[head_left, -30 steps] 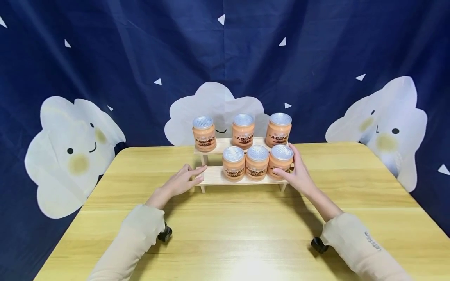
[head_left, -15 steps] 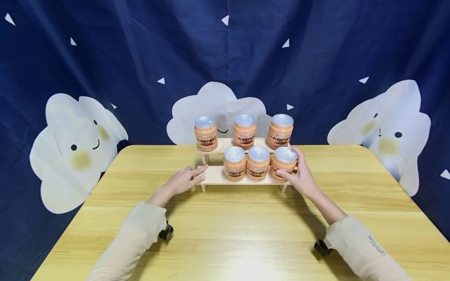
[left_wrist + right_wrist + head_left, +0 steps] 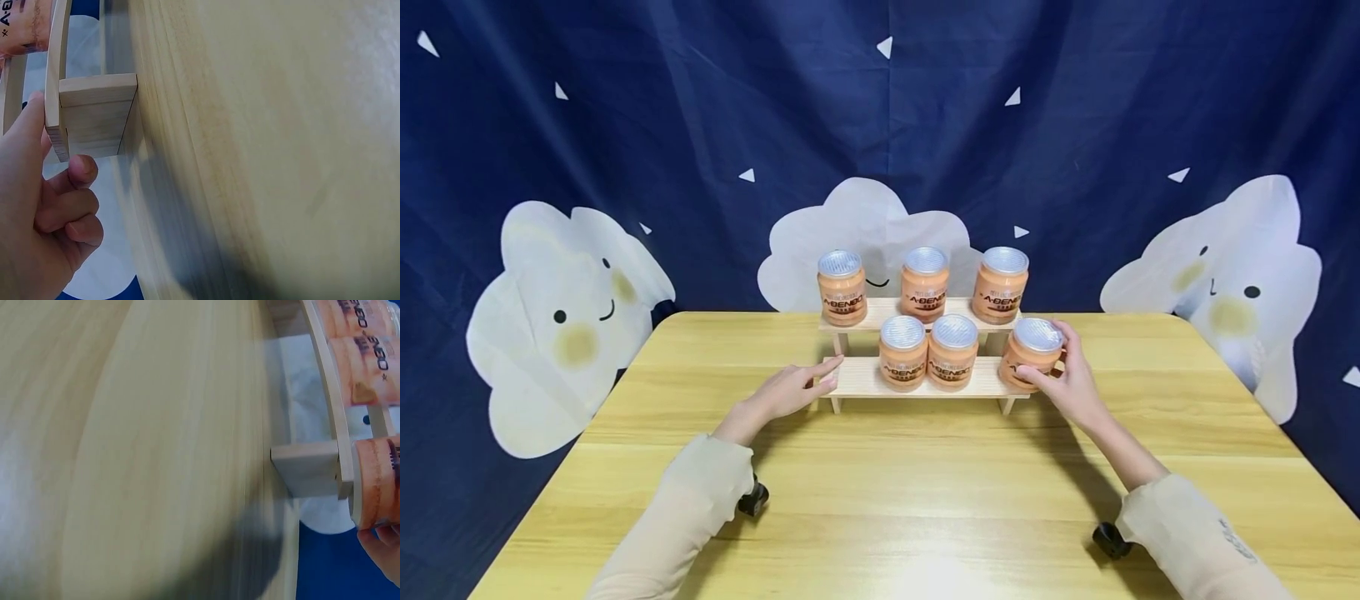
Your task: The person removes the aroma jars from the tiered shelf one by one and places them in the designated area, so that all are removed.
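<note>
My right hand (image 3: 1069, 385) grips an orange jar (image 3: 1028, 368) with a silver lid, thumb in front and fingers round its right side. This jar leans slightly at the right end of the lower step and sticks out past the board's end in the right wrist view. Two matching jars, a left one (image 3: 903, 360) and a middle one (image 3: 952, 358), stand side by side on that step. At the step's left end, my left hand (image 3: 781, 392) pinches the two-tier wooden stand (image 3: 856, 379); in the left wrist view several fingers (image 3: 72, 209) curl below the board.
Three more orange jars stand spaced out on the upper step: a left jar (image 3: 842, 296), a middle jar (image 3: 924, 292) and a right jar (image 3: 1000, 292). The stand is on a wooden table (image 3: 887, 483). Behind it hangs a dark blue curtain (image 3: 700, 100) with clouds.
My right hand has moved right with its jar, opening a gap between it and the middle jar. My left hand stays at the stand's left end.
</note>
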`<act>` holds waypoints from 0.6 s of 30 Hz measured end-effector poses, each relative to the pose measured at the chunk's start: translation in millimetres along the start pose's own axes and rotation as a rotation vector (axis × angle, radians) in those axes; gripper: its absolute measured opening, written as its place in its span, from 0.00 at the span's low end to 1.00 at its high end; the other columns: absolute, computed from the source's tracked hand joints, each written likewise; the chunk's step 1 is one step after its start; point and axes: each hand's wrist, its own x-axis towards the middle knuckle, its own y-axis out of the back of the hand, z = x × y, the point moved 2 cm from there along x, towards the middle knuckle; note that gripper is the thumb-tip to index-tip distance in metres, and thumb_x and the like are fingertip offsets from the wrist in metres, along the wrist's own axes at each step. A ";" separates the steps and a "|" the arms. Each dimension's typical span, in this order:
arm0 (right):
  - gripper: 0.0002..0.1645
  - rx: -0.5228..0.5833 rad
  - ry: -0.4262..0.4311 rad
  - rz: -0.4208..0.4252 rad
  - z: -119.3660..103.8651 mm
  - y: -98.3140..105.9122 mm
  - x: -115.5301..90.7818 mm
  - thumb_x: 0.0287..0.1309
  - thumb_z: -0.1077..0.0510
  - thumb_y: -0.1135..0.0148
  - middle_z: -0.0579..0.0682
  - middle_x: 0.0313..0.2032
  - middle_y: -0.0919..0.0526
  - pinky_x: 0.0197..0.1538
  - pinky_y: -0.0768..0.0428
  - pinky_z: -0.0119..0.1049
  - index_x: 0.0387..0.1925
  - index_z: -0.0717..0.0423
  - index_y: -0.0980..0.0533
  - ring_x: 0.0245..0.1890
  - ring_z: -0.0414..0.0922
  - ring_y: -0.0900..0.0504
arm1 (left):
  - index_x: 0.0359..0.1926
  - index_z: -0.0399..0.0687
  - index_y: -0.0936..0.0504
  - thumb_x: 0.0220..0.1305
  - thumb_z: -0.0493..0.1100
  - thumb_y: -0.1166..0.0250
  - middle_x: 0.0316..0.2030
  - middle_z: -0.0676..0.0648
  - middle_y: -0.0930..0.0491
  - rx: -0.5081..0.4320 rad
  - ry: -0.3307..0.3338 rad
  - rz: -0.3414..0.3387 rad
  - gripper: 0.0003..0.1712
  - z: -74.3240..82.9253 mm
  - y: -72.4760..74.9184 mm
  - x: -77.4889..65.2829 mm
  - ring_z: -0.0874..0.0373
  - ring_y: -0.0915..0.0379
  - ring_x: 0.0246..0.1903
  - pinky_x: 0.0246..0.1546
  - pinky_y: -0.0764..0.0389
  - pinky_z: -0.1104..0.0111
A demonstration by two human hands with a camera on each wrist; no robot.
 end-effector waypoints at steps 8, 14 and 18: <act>0.46 -0.034 0.009 0.077 -2.8 12.3 -3.2 0.45 0.73 0.36 0.65 0.51 0.35 0.36 0.31 0.17 0.63 0.68 0.49 0.39 0.28 0.34 | 0.68 0.55 0.41 0.67 0.60 0.54 0.59 0.36 0.34 -0.012 -0.024 0.002 0.32 -1.6 -0.2 -1.4 0.44 0.27 0.48 0.51 0.30 0.51; 0.44 -0.068 -0.040 0.100 1.8 21.5 0.7 0.46 0.70 0.36 0.64 0.51 0.35 0.37 0.33 0.18 0.62 0.67 0.49 0.39 0.30 0.35 | 0.68 0.55 0.42 0.67 0.60 0.54 0.61 0.39 0.36 -0.034 -0.032 -0.008 0.32 -3.3 -1.7 -0.1 0.41 0.32 0.54 0.55 0.33 0.51; 0.46 -0.121 -0.073 0.081 24.6 25.4 7.0 0.47 0.65 0.33 0.67 0.52 0.35 0.36 0.33 0.18 0.62 0.65 0.50 0.42 0.42 0.32 | 0.69 0.56 0.43 0.67 0.59 0.54 0.63 0.42 0.37 -0.054 -0.020 -0.024 0.32 -4.7 -2.2 1.0 0.41 0.34 0.56 0.57 0.34 0.51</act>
